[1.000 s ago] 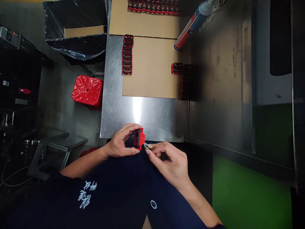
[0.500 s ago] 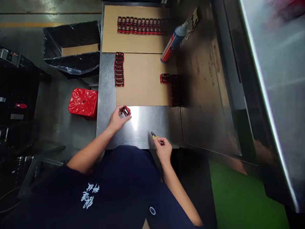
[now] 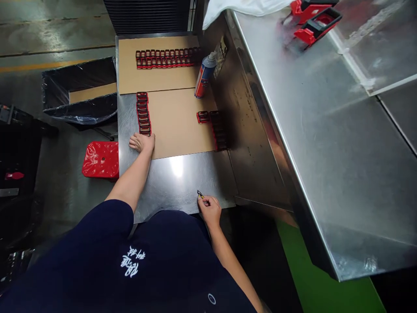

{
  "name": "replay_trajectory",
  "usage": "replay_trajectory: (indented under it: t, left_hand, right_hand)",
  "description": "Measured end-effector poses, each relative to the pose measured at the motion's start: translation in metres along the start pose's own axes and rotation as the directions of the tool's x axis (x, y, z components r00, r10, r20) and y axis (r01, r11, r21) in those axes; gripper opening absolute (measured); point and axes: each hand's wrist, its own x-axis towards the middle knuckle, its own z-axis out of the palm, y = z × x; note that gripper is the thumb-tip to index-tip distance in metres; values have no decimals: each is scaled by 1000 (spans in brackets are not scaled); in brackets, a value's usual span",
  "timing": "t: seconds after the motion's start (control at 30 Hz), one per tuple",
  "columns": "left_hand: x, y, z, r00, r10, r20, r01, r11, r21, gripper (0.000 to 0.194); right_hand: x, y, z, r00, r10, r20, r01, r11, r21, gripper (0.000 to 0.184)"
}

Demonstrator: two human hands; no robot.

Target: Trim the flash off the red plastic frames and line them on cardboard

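My left hand (image 3: 142,142) reaches out to the near end of a column of red-and-black plastic parts (image 3: 143,113) at the left edge of a cardboard sheet (image 3: 179,124). Its fingers are curled over the spot below the last part; what they hold is hidden. My right hand (image 3: 210,208) rests at the near edge of the steel table (image 3: 182,180), closed on a small tool with a yellow-and-black tip (image 3: 200,194).
A long row of the same parts (image 3: 166,58) lies on a far cardboard sheet. Another short column (image 3: 218,130) sits by the steel wall. A spray can (image 3: 203,78) stands nearby. A raised steel shelf (image 3: 319,121) fills the right. A red stool (image 3: 100,159) and a lined box (image 3: 80,93) stand left.
My left hand carried the red part from my lap forward to the end of the left column. My right hand dropped to the table edge, still gripping the tool. My head tilted up.
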Motion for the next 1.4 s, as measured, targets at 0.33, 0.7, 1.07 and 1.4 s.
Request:
replay_trajectory:
  t: [0.33,0.7,1.07,1.4]
  left_hand:
    - [-22,124,102,647,574,501,-683,729,47,62]
    - [-5,182,138,456,648,610,-855,510,96,41]
    - [-63,143,123,328,644,691,-900,435,22,43]
    - [-130,104,106,428,678,598,-818,571,-62,61]
  right_hand:
    - [-1,6,-4,994,-100,40,98,994,37,36]
    - [-3,12,-3,994,-113,-14,113,992,58,28]
    - [0,15,0,994,-108,-21,109,992,68,35]
    - [10,24,2,990,-138,-31,138,990,10,37]
